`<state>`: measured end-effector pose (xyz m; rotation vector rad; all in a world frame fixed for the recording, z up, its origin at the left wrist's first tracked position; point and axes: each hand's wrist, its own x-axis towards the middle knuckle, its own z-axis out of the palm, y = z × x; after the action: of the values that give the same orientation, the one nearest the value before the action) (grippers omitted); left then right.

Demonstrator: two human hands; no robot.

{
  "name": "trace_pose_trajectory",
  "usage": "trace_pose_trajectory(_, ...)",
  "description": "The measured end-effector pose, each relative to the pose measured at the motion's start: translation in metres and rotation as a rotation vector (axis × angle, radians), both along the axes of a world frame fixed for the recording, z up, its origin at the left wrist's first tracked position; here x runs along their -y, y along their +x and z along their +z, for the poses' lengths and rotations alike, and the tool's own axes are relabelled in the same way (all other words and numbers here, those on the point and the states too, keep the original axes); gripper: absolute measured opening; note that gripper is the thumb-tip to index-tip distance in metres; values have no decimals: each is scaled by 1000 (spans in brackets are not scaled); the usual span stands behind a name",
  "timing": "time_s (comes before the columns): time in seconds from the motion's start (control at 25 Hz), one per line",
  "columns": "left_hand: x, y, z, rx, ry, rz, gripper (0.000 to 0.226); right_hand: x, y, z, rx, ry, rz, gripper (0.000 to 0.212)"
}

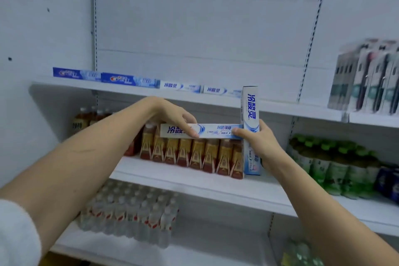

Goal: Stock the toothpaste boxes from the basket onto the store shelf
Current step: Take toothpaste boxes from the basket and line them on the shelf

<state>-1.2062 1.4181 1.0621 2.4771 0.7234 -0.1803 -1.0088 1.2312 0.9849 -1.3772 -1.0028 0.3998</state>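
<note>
Nearest the camera, both forearms reach up toward the shelving. The left hand [172, 117] pinches one horizontal toothpaste box [200, 131] from above, fingers curled over its top edge, while the right hand [257, 142] grips an upright toothpaste box [250, 114] around its middle, its thumb touching the end of the horizontal one. To do this step well, she should probably lift the horizontal box level and set it end to end with the row, label facing out, before turning the upright one flat. Behind the hands stand brown drink bottles [194, 153]. Farther up, the top shelf [280, 108] already carries a row of toothpaste boxes [151, 82]. The basket is out of view.
</note>
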Motion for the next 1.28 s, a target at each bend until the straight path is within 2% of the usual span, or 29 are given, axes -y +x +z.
trace_pose_trajectory(0.12, -6, 11, 29, 13, 35, -9, 65, -3, 4, 26, 49, 16, -11, 48)
trace_pose_trajectory(0.2, -11, 14, 43, 47, 95, 26, 69, -8, 4, 41, 66, 26, -14, 46)
trace_pose_trajectory(0.28, -20, 16, 54, 94, 172, 75, 64, -18, 4, 55, 91, 23, -16, 43)
trace_pose_trajectory(0.4, -46, 17, 70, 188, 237, 70, 77, -39, 7, 73, 145, -17, -21, 43)
trace_pose_trajectory(0.44, -59, 16, 75, 220, 260, 71, 75, -47, 8, 78, 151, -33, -27, 44)
trace_pose_trajectory(0.56, -99, 17, 88, 370, 348, 117, 50, -67, 18, 95, 189, -83, -79, 43)
trace_pose_trajectory(0.68, -143, 20, 100, 480, 387, 153, 49, -89, 35, 118, 215, -116, -160, 45)
trace_pose_trajectory(0.8, -177, 23, 105, 458, 406, 151, 56, -111, 49, 140, 260, -124, -251, 53)
trace_pose_trajectory(0.92, -196, 31, 107, 378, 434, 135, 56, -135, 61, 150, 377, -166, -318, 52)
trace_pose_trajectory(1.12, -215, 50, 95, 309, 426, 80, 42, -166, 79, 155, 659, -399, -354, 41)
trace_pose_trajectory(1.28, -227, 72, 85, 255, 429, 76, 51, -194, 103, 154, 791, -504, -378, 46)
